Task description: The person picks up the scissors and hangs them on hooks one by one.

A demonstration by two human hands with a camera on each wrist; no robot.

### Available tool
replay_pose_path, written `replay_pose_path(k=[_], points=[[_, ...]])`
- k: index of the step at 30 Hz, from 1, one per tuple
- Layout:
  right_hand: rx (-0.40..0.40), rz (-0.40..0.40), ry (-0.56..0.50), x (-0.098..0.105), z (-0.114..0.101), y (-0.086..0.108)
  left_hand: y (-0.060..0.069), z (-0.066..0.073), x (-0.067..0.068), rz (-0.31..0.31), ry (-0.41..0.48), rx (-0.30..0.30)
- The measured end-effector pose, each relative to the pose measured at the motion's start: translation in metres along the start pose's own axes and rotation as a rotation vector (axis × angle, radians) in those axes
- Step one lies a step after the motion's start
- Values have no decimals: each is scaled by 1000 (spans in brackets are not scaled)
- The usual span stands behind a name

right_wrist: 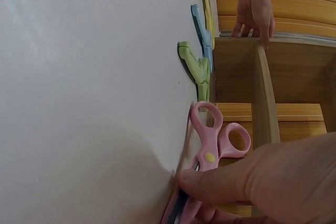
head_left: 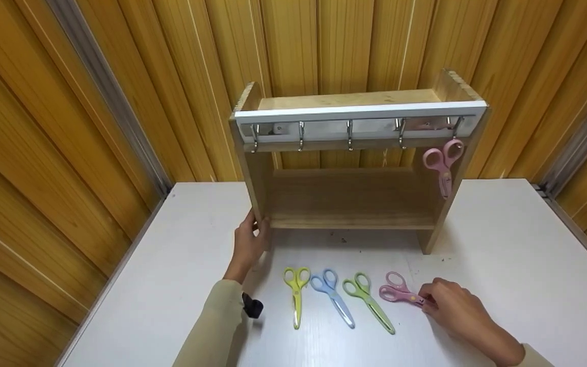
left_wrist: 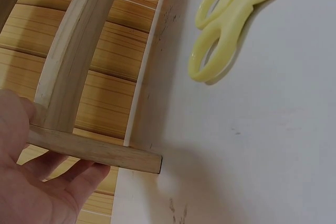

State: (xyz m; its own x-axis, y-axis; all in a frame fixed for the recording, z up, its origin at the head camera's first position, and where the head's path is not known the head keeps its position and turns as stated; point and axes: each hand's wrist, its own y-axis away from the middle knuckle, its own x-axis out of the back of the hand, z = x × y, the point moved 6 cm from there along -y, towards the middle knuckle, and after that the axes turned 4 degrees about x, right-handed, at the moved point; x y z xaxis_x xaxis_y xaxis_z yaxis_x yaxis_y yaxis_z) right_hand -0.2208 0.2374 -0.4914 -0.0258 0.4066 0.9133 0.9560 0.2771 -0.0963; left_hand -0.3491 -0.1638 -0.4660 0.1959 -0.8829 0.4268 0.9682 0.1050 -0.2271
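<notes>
My left hand [head_left: 250,244] grips the lower left side panel of the wooden rack [head_left: 349,223]; in the left wrist view its fingers wrap around the panel [left_wrist: 100,149]. My right hand [head_left: 459,311] pinches the blade end of pink scissors [head_left: 398,291], handles pointing left. The right wrist view shows the thumb on the blades of these pink scissors [right_wrist: 209,148]. Left of them on the table lie green scissors [head_left: 369,302], blue scissors [head_left: 333,297] and yellow scissors [head_left: 297,297]. Another pair of pink scissors [head_left: 445,165] hangs by one handle loop from the rack's rightmost hook [head_left: 457,127].
Across the rack's top front runs a white rail [head_left: 324,113] with several metal hooks. The rack stands on a white table [head_left: 191,219] near its back edge, with wood-patterned walls [head_left: 293,41] behind and at the left. Small dark marks dot the tabletop.
</notes>
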Motion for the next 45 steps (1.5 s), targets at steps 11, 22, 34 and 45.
replay_pose_path(k=[11,22,34,45], points=[[32,17,23,13,-4,-1,0,0,0,-2,19,-56],[136,173,104,74,-23,-10,-1,1,0,-6,10,-49],[269,412,115,128,-57,-14,-3,-3,-2,-11,24,-14],[361,578,36,157,-80,-17,-1,0,-1,-4,-10,4]])
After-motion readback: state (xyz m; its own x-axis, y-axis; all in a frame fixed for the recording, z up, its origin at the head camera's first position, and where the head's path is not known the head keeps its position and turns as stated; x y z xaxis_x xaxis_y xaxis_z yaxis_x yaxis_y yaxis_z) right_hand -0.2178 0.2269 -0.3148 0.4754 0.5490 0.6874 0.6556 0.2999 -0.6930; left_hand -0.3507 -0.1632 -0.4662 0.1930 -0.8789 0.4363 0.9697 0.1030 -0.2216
